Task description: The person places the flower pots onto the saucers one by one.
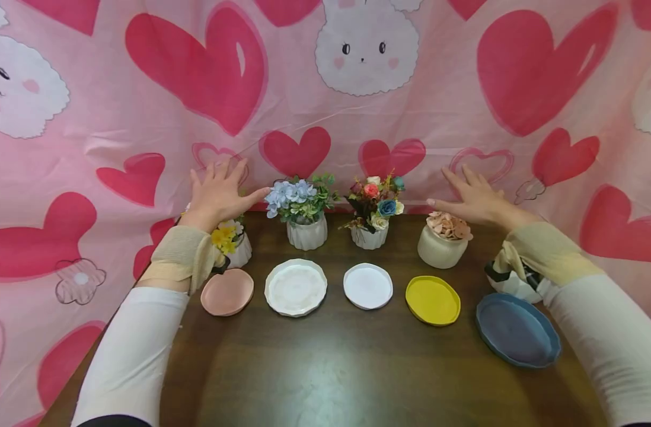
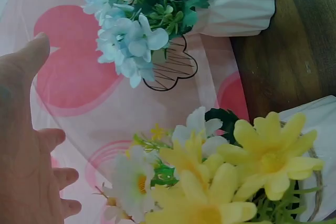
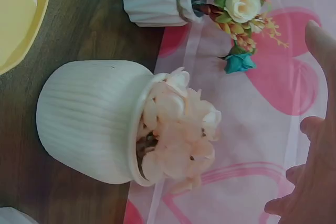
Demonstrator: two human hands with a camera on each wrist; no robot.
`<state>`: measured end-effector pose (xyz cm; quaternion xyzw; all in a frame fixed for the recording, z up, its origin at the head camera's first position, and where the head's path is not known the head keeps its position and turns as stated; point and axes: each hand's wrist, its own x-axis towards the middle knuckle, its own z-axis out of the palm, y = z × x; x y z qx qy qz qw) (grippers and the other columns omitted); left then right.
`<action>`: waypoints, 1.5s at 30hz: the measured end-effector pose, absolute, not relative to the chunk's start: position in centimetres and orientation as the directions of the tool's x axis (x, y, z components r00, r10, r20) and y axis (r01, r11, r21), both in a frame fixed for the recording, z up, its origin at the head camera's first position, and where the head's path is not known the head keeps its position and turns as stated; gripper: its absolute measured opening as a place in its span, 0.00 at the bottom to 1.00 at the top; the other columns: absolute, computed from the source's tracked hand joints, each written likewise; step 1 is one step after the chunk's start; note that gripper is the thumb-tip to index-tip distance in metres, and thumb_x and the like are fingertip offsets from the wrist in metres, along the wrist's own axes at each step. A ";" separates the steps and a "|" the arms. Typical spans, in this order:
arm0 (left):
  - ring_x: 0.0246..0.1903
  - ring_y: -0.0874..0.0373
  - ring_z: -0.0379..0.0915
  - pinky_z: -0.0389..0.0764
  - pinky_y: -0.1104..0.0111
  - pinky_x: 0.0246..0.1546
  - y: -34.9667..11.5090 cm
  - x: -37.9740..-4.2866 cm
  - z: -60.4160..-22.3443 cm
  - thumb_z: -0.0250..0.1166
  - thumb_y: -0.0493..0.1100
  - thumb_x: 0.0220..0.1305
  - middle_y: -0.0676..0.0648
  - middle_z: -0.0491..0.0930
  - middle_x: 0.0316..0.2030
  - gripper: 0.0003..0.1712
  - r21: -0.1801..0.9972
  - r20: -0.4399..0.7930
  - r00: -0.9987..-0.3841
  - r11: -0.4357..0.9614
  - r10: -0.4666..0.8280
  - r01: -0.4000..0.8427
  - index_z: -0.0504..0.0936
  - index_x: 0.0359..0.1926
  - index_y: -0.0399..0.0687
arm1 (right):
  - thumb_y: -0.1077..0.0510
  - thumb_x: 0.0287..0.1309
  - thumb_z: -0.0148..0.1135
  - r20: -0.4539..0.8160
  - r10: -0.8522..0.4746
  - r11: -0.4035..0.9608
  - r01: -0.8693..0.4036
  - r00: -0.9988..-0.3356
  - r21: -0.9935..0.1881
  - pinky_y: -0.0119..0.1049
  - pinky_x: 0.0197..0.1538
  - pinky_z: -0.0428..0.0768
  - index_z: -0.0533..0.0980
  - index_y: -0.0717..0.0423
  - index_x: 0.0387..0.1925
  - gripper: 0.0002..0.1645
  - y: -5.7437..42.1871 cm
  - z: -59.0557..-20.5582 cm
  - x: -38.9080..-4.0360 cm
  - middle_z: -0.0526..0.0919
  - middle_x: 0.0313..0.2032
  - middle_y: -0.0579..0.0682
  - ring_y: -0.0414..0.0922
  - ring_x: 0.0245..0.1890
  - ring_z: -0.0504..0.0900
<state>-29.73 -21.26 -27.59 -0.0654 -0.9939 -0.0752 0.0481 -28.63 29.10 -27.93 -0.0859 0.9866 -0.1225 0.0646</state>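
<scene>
My left hand [image 1: 220,196] is held with fingers spread above a white pot of yellow and white flowers [image 2: 226,166], partly hidden behind my wrist in the head view. To its right stands a white pot with blue flowers and green leaves [image 1: 299,198]. My right hand [image 1: 477,198] is spread in the same way, over and behind a cream ribbed pot [image 3: 89,121] with peach flowers [image 3: 181,135]. Left of that is a white pot of mixed red, blue and cream flowers [image 1: 376,204]. Neither hand holds anything.
In front of the pots lies a row of saucers: pink [image 1: 227,292], large white [image 1: 296,287], small white [image 1: 367,286], yellow [image 1: 433,300] and dark blue [image 1: 518,330]. A white pot [image 1: 516,287] sits under my right wrist. A heart-print cloth [image 1: 357,112] hangs behind the brown table [image 1: 315,379].
</scene>
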 end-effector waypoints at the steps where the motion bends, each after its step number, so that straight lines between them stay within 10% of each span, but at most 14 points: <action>1: 0.76 0.30 0.31 0.24 0.28 0.66 -21.3 -29.6 -27.5 0.39 0.85 0.56 0.36 0.41 0.78 0.59 0.143 0.113 -0.986 0.980 0.123 0.138 0.42 0.79 0.61 | 0.20 0.59 0.44 -0.103 -0.188 0.954 -0.157 -0.977 -0.255 0.87 0.56 0.35 0.32 0.40 0.79 0.59 29.1 -27.8 -28.6 0.24 0.76 0.65 0.78 0.72 0.32; 19: 0.75 0.37 0.45 0.36 0.34 0.72 -19.3 -26.0 -26.4 0.49 0.79 0.60 0.40 0.52 0.76 0.53 0.115 0.299 -0.920 0.948 0.252 0.297 0.51 0.78 0.59 | 0.35 0.64 0.55 -0.041 -0.262 0.912 -0.234 -0.964 -0.336 0.79 0.65 0.46 0.40 0.45 0.79 0.54 33.1 -25.7 -24.3 0.33 0.76 0.69 0.74 0.74 0.39; 36: 0.61 0.53 0.74 0.72 0.58 0.65 -8.1 -21.6 -31.7 0.62 0.55 0.68 0.49 0.79 0.59 0.26 0.083 0.553 -0.516 0.572 0.654 0.816 0.77 0.63 0.52 | 0.40 0.59 0.65 0.076 -0.013 0.940 -0.038 -0.997 -0.339 0.79 0.45 0.67 0.46 0.61 0.77 0.58 43.3 -29.9 -15.4 0.54 0.67 0.80 0.78 0.58 0.58; 45: 0.55 0.61 0.76 0.75 0.66 0.61 -3.2 -19.7 -35.3 0.64 0.48 0.68 0.55 0.82 0.54 0.20 0.190 0.466 -0.464 0.427 0.753 0.884 0.80 0.60 0.55 | 0.44 0.64 0.60 0.057 0.045 0.892 0.015 -0.997 -0.451 0.81 0.54 0.57 0.42 0.68 0.75 0.55 46.3 -34.9 -13.1 0.49 0.69 0.81 0.78 0.59 0.54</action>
